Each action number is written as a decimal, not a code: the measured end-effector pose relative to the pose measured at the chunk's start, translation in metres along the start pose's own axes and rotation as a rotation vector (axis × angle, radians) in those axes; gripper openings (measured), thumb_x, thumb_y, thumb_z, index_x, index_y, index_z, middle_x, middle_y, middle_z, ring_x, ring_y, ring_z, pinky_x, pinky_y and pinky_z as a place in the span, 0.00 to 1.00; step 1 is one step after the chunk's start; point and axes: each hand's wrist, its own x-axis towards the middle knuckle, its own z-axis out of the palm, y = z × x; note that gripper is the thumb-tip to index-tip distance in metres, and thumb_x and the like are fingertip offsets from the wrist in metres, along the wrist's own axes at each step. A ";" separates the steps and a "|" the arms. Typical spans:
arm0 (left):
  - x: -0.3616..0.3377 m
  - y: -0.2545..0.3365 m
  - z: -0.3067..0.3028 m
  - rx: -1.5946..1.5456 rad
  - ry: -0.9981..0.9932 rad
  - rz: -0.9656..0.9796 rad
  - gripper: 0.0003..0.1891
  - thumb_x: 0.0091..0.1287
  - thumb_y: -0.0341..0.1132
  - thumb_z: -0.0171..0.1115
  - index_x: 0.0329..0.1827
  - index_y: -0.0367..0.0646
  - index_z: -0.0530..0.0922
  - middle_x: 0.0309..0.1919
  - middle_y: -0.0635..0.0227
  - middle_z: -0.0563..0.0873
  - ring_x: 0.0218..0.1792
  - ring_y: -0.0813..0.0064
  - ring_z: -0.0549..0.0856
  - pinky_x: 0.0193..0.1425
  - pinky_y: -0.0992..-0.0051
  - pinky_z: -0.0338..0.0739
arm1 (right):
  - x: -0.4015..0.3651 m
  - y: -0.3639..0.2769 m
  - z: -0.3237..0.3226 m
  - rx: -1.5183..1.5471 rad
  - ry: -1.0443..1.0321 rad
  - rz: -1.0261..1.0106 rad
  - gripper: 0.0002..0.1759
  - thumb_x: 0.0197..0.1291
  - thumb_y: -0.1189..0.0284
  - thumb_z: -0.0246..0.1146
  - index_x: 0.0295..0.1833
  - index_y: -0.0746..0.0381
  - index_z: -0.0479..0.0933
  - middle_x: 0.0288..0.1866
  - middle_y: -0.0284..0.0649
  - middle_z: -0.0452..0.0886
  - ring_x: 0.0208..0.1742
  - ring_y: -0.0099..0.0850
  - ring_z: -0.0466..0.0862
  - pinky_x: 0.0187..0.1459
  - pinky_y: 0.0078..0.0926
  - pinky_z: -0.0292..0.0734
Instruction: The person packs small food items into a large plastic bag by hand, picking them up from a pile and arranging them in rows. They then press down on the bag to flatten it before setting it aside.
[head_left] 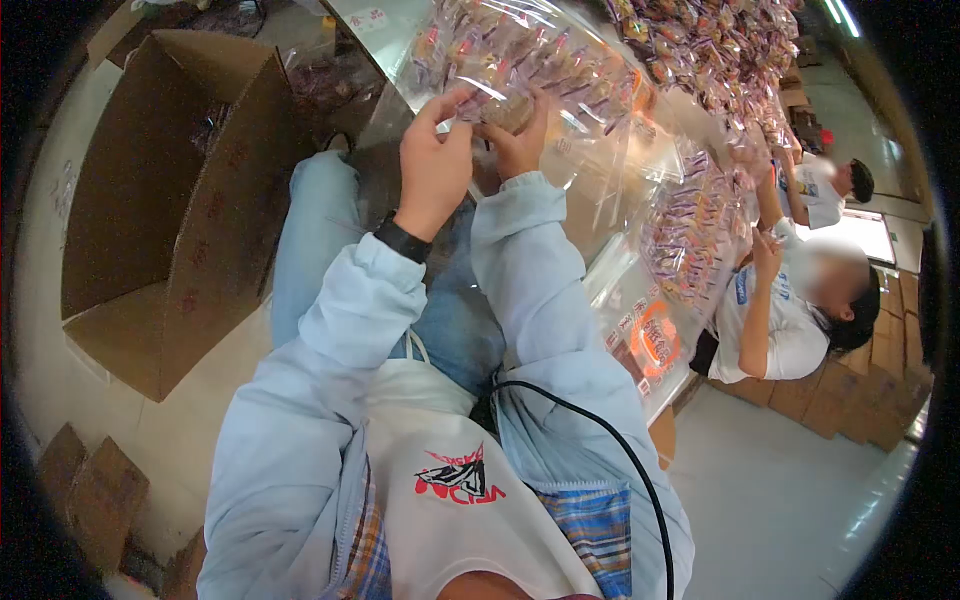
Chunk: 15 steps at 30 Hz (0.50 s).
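My left hand (437, 165), with a dark band at the wrist, is closed with its fingertips pinching the edge of a small clear wrapped packet (512, 108). On the packet's other side, my right hand (518, 145) grips it between thumb and fingers. What is inside the packet is too blurred to name. Just beyond my hands lies a large clear plastic bag (540, 55) filled with rows of similar packets. Its loose clear film spreads to the right over the table.
A tall open cardboard box (215, 215) stands on the floor at my left. A heap of wrapped packets (700, 45) covers the table's far side. Another filled bag (690, 235) lies to the right, near printed plastic bags (645, 340). Two people in white shirts work at the right.
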 end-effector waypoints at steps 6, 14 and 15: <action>0.018 -0.049 0.008 0.604 -0.011 0.305 0.24 0.63 0.26 0.59 0.64 0.42 0.81 0.65 0.46 0.77 0.62 0.41 0.76 0.71 0.51 0.70 | -0.001 0.002 -0.003 0.009 -0.005 -0.083 0.50 0.44 0.78 0.77 0.76 0.63 0.64 0.67 0.44 0.75 0.67 0.38 0.78 0.69 0.38 0.76; 0.040 -0.036 0.012 0.724 -0.027 0.594 0.28 0.65 0.35 0.69 0.71 0.54 0.77 0.74 0.55 0.73 0.69 0.49 0.76 0.67 0.51 0.74 | 0.002 0.009 -0.006 -0.003 -0.013 -0.087 0.50 0.46 0.70 0.78 0.78 0.67 0.69 0.68 0.44 0.70 0.73 0.39 0.70 0.73 0.35 0.67; 0.040 -0.030 0.011 0.853 -0.038 0.605 0.27 0.66 0.36 0.69 0.70 0.55 0.78 0.74 0.56 0.73 0.70 0.51 0.75 0.68 0.51 0.73 | 0.000 0.008 -0.005 -0.019 -0.020 -0.091 0.49 0.47 0.69 0.78 0.78 0.67 0.69 0.68 0.44 0.70 0.73 0.38 0.70 0.73 0.35 0.67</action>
